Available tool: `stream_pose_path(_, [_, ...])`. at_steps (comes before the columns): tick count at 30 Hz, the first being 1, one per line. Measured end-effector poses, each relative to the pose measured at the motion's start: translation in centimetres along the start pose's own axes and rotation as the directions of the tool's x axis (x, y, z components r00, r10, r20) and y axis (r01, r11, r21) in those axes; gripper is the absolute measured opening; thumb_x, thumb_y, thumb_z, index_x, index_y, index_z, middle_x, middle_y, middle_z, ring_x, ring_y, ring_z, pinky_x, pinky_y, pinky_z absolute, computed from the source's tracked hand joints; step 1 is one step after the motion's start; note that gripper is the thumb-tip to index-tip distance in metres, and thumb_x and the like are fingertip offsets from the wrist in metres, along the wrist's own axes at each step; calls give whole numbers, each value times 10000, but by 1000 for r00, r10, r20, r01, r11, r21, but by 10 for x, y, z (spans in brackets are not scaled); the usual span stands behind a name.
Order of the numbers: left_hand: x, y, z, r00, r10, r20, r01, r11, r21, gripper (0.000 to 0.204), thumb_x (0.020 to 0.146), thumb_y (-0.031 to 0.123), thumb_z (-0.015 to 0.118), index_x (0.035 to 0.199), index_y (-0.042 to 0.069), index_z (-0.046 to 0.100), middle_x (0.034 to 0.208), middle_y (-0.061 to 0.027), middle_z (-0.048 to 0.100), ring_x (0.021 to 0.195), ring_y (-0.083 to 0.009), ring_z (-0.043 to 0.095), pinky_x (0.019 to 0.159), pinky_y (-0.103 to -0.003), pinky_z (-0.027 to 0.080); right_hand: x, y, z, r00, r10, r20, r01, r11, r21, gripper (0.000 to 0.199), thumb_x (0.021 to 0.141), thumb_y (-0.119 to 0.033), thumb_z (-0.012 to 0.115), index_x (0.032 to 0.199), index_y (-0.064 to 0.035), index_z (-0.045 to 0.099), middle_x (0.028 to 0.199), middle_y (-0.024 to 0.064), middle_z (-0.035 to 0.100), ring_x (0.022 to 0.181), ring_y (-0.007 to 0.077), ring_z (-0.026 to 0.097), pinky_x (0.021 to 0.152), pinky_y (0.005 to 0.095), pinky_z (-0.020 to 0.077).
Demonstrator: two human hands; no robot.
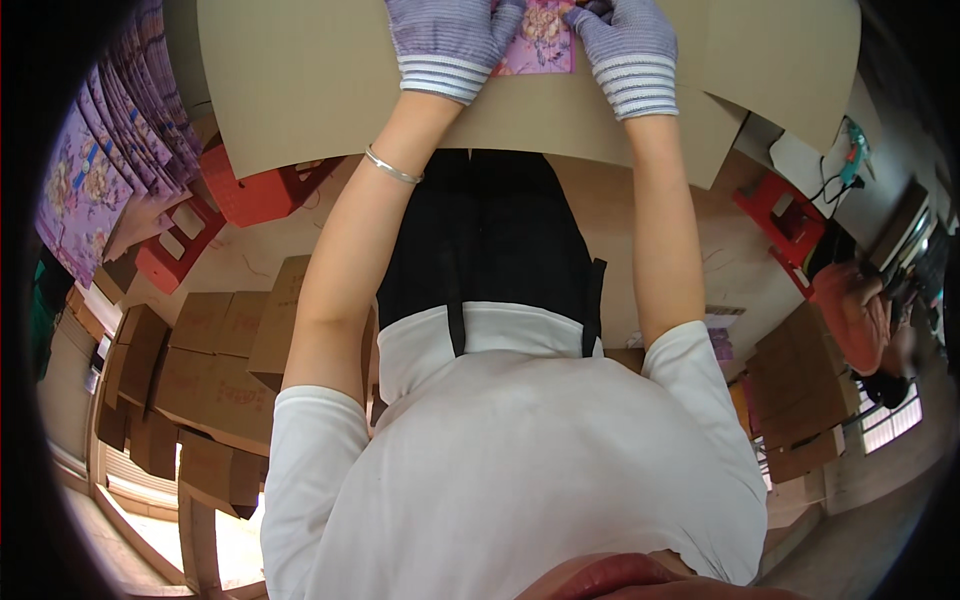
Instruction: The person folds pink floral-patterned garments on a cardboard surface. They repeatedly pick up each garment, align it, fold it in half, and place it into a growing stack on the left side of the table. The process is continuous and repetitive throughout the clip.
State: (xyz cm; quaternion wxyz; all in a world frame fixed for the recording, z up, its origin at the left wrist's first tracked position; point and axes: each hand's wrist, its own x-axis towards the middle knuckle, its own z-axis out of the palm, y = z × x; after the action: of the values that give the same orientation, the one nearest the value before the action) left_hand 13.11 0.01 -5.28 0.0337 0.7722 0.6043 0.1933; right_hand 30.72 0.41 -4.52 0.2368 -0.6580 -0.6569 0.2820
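A pinkish-purple floral printed piece (545, 42), paper or card by its look, lies on the grey-beige board at the top edge, partly cut off. My left hand (448, 38) is beside it in a striped grey-lilac knit glove. Its thumb reaches over the piece's left side, while its other fingers are out of sight beyond the picture. On the other side, my right hand (632, 45), gloved alike, has bent fingers and its thumb tip at the piece's right edge. It appears to pinch that edge.
Large beige boards (300, 90) cover the work surface. At left hangs a stack of purple floral sheets or bags (110, 150) above red stools (185, 240). Cardboard boxes (215, 370) stand behind me. At right are a teal tool with a cord (853, 152), a red stool (780, 215) and another person (850, 310).
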Motion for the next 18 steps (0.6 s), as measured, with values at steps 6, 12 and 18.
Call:
stream_pose_path(6, [1, 0, -1, 1000, 3, 0, -3, 1000, -15, 577, 743, 295, 662, 1255, 49, 562, 1518, -210, 333, 1375, -491, 289, 1086, -643, 236, 3, -2, -2, 999, 18, 45, -17, 1000, -20, 214, 710, -68, 765, 857, -25, 616, 769, 123, 581, 698, 272, 590, 662, 358, 495])
stream_pose_path(12, [0, -1, 2, 1000, -2, 14, 2, 1000, 0, 585, 751, 308, 654, 1274, 63, 557, 1520, -207, 331, 1384, -478, 283, 1092, -643, 227, 2, -4, -3, 999, 14, 49, -14, 1000, 3, 217, 712, -65, 763, 861, -21, 612, 772, 123, 582, 702, 270, 594, 668, 360, 497])
stream_pose_path(18, [0, 0, 2, 1000, -13, 18, 13, 1000, -1, 600, 766, 324, 635, 1303, 73, 546, 1523, -205, 326, 1389, -472, 278, 1102, -640, 217, 1, 0, -1, 999, -21, 39, 21, 1000, -2, 226, 713, -58, 758, 878, -18, 610, 789, 126, 587, 705, 271, 598, 674, 359, 502])
